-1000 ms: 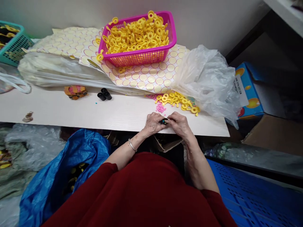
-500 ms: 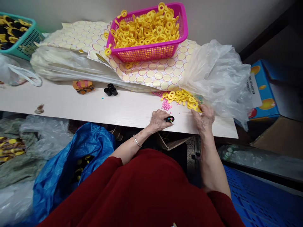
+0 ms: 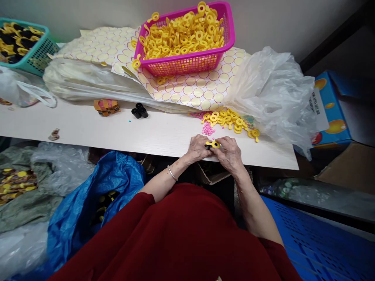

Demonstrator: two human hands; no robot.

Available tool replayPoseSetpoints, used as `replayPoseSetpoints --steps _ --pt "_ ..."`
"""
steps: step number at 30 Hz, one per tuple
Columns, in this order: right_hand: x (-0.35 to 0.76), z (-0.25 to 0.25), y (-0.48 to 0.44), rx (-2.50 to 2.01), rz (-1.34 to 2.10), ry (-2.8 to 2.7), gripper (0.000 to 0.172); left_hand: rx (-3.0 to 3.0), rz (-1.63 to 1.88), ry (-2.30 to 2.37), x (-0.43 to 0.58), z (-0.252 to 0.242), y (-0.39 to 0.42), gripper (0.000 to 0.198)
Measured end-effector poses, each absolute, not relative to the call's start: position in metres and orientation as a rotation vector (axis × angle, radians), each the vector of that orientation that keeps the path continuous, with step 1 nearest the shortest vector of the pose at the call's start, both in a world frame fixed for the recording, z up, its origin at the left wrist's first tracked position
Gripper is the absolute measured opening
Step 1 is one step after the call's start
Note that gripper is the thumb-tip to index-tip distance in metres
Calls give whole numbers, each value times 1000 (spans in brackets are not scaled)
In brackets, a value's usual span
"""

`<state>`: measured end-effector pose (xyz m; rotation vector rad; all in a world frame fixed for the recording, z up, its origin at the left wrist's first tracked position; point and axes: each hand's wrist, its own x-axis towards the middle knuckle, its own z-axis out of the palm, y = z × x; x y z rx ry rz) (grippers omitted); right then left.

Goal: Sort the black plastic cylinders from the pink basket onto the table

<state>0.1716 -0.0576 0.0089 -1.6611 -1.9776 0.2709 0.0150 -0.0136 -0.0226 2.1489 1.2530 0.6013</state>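
Observation:
Near the front edge of the white table, my left hand point(image 3: 198, 148) is closed around a small black cup point(image 3: 208, 147), mostly hidden by the fingers. My right hand point(image 3: 231, 153) meets it and pinches a yellow plastic ring with a tab point(image 3: 215, 144), held at the cup's mouth. Whether the ring is seated on the cup I cannot tell. Just beyond the hands lie small pink beads point(image 3: 208, 128) and a heap of the same yellow rings point(image 3: 227, 118). Several black cups point(image 3: 140, 111) stand to the left.
A pink basket point(image 3: 187, 66) full of yellow rings rests on sticker sheets point(image 3: 177, 93) at the back. Clear plastic bags point(image 3: 272, 93) and a blue box point(image 3: 334, 113) are on the right. A teal basket point(image 3: 39, 58) stands far left, a blue sack point(image 3: 73, 207) below the table.
My right hand has moved left from the heap of rings to my left hand, bringing a yellow ring over the black cup. My left hand has stayed in place holding the cup.

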Motion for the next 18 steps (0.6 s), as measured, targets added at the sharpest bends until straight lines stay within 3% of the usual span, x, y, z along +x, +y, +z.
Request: replayPoseSetpoints --steps 14,18 --pt "166 12 -58 -1672 416 -1944 21 2118 633 1198 13 -28 -9 22" --pt "164 13 -53 -1689 418 -1938 15 1861 809 962 2 -27 -3 39"
